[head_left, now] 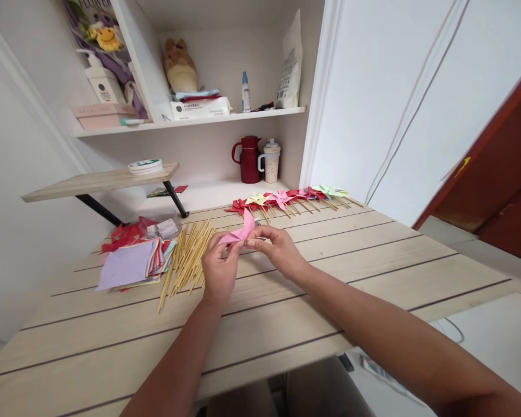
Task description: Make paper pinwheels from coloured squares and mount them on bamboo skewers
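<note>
The pink paper pinwheel (pixel 239 233) is a thin matte sheet folded into pointed vanes, 1 tip standing up, another stretching flat to the left. It is held over the middle of the tabletop (pixel 373 272). The left hand (pixel 219 272) pinches its lower left part with fingers curled shut; the right hand (pixel 278 249) nips the centre between thumb and fingertips. The tabletop is pale wood-grain planks with dark grooves. Just left of the left hand lies a loose heap of slim, straw-coloured wooden sticks (pixel 186 260), and beside that, towards the left edge, a fanned stack of coloured paper squares (pixel 128 265) — lilac on top. Along the far edge runs a row of finished pinwheels (pixel 286 200) on sticks — red, yellow, pink, green.
</note>
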A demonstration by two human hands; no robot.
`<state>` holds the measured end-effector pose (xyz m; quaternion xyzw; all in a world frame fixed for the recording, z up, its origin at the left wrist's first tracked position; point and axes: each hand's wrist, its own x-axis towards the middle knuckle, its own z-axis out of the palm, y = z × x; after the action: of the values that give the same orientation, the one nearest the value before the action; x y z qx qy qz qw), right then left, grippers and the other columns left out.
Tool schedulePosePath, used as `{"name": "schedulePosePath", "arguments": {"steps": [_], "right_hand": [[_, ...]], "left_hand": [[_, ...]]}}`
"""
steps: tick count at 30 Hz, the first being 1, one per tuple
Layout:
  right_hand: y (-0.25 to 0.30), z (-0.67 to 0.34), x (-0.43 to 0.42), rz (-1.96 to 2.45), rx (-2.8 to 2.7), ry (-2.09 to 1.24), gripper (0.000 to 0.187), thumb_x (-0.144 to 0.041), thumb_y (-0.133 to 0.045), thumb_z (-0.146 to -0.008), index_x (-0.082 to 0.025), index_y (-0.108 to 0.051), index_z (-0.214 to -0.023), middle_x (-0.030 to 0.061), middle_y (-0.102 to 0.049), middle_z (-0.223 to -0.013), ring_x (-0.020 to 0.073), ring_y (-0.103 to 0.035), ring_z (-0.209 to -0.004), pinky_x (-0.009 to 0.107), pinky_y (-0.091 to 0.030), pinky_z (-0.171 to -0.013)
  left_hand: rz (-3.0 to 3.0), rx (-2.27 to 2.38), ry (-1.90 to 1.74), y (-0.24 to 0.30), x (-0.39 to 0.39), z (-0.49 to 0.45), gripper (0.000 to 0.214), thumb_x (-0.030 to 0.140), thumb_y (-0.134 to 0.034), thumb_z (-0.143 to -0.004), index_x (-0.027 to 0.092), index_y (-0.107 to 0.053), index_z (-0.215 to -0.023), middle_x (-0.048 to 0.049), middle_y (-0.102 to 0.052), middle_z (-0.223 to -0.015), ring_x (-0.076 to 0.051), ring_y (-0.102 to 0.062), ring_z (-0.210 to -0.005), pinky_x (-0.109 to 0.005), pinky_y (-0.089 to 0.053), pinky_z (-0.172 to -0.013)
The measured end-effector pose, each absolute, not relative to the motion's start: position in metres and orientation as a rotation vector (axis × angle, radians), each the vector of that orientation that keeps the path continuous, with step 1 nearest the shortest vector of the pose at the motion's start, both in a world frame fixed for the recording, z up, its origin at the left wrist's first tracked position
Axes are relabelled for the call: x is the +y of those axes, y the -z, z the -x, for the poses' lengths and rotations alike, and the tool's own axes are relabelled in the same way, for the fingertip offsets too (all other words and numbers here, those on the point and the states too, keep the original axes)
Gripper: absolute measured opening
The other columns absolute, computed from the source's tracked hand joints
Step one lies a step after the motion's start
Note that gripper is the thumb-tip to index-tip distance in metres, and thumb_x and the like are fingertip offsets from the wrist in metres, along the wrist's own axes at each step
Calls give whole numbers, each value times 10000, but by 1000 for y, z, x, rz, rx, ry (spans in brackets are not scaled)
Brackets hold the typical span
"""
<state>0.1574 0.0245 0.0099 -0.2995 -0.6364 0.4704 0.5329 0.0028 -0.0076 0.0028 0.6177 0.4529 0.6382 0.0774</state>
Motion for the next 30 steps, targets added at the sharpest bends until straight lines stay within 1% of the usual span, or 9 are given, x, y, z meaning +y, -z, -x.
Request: {"name": "schedulePosePath", "arguments": {"steps": [8,13,16,19,22,24,26,28,30], "right_hand": [[-8,-151,21,698,-1461,-1075,211,-392,-787,-778,-206,-689,-768,21,-698,-804,185,-612,-796,341,-484,-813],[-8,-146,16,657,-1397,-1093,236,-403,-798,-773,-204,-673,-768,29,-691,-805,199,-634,-821,366,-516,-833],[-7,-143,17,628,-1351,-1056,263,-378,-824,-754,-212,-622,-776,0,-643,-794,173,-609,-791,332,-518,-774],[-6,-142,18,611,-1282,-1041,360,-335,-874,-695,-228,-553,-815,-37,-589,-792,142,-579,-746,278,-495,-677],[-7,-142,17,597,-1255,-1096,440,-325,-885,-681,-250,-522,-918,-56,-615,-750,144,-600,-714,279,-502,-662],[-8,-142,15,591,-1264,-1112,501,-316,-870,-702,-264,-525,-1061,-63,-643,-711,158,-621,-694,308,-520,-691],[-9,-142,14,595,-1273,-1100,640,-295,-858,-718,-278,-501,-1248,-69,-651,-692,168,-629,-689,332,-526,-721],[-9,-143,14,594,-1268,-1102,773,-273,-852,-724,-290,-450,-1385,-74,-646,-687,169,-625,-691,342,-522,-748],[-7,-143,16,584,-1278,-1130,764,-270,-839,-739,-288,-473,-1410,-67,-643,-703,165,-613,-695,343,-515,-760]], "left_hand": [[-1905,1364,-2000,1,-5,-3,109,288,-685,-881,232,-717,-793,-48,-700,-919,-205,-651,-909,-325,-529,-834],[-1943,1360,-2077,1,-5,-4,93,252,-686,-884,223,-707,-799,-42,-709,-919,-187,-665,-879,-311,-541,-807],[-1972,1343,-2118,1,-5,-3,78,230,-692,-881,213,-705,-807,-37,-713,-915,-178,-673,-869,-302,-545,-786],[-1995,1328,-2136,2,-5,-3,54,210,-698,-880,209,-706,-827,-35,-713,-916,-172,-677,-872,-296,-548,-781],[-2005,1329,-2143,2,-5,-3,44,196,-695,-882,208,-706,-841,-33,-712,-913,-169,-680,-871,-293,-550,-779],[-2016,1329,-2144,1,-5,-3,46,186,-692,-883,209,-705,-845,-33,-714,-916,-168,-682,-871,-290,-551,-777],[-2030,1324,-2144,0,-6,-3,50,180,-690,-883,210,-705,-846,-31,-715,-911,-167,-683,-865,-289,-551,-775],[-2047,1310,-2152,-1,-6,-3,53,175,-692,-882,210,-703,-844,-26,-714,-900,-165,-684,-858,-284,-549,-773],[-2062,1300,-2158,-2,-6,-3,54,165,-691,-881,211,-705,-855,-22,-712,-896,-162,-685,-857,-276,-547,-769]]}}
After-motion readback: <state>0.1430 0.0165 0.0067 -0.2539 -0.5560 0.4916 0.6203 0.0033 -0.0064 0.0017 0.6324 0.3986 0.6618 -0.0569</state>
